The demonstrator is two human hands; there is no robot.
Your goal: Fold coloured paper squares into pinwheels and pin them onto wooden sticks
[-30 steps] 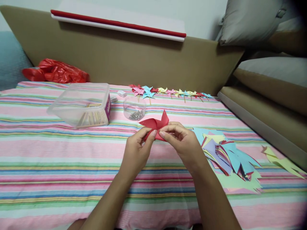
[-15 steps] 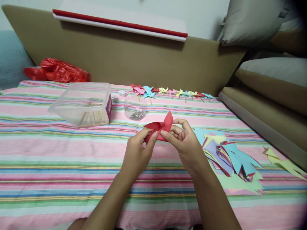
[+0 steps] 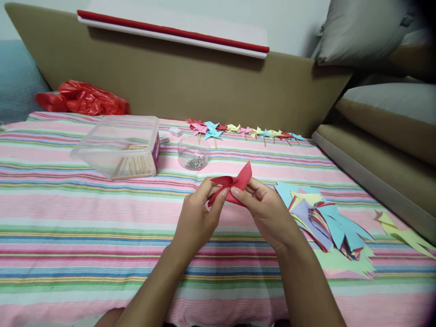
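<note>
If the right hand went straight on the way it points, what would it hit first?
The red paper the right hand holds; beyond, perhaps the left hand or clear tub, depth being unclear.

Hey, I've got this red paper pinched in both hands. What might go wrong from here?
The left hand and right hand pinch the folded red paper, so a curled flap might spring loose if a grip slips. A knock could spill the small metal pieces in the clear tub beyond. The loose cut paper beside the right arm could get brushed aside.
</note>
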